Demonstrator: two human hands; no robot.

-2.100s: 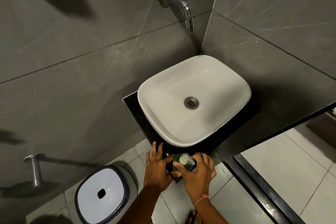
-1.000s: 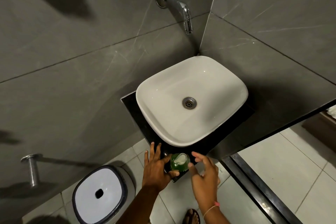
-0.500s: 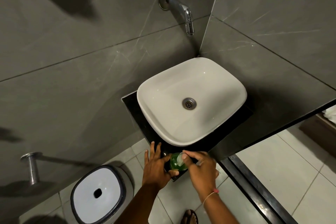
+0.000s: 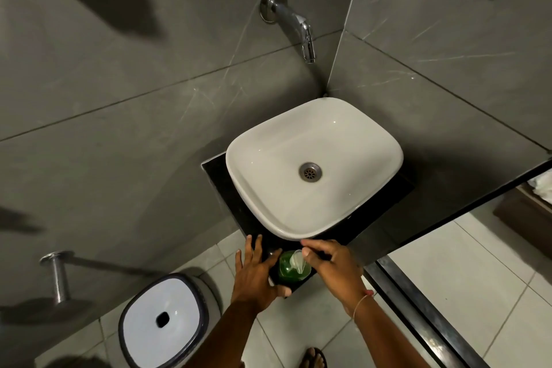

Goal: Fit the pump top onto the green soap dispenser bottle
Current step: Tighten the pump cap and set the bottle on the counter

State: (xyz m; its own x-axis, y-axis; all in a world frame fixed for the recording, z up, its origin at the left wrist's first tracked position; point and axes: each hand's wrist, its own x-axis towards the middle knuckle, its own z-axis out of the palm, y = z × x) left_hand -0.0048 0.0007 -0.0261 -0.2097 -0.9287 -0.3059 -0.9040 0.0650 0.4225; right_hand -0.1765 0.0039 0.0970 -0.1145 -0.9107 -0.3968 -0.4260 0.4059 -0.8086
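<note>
The green soap dispenser bottle [image 4: 289, 271] stands on the near corner of the black counter [image 4: 222, 179], just in front of the white basin. A pale, translucent pump top [image 4: 297, 261] sits on the bottle's mouth. My left hand [image 4: 254, 273] wraps the bottle's left side, thumb under it and fingers spread toward the counter. My right hand [image 4: 333, 269] comes in from the right, and its fingertips pinch the pump top. The bottle's lower part is hidden by my hands.
A white basin [image 4: 263, 203] with a metal drain fills the counter, under a chrome wall tap [image 4: 294, 21]. A white-lidded bin [image 4: 162, 320] stands on the tiled floor to the left. A metal wall peg [image 4: 56, 275] juts out at far left. A black threshold strip [image 4: 424, 314] runs on the right.
My right hand let go of the pump top and drew back open, then returned and closed its fingertips on the pump top again. My left hand stayed on the bottle.
</note>
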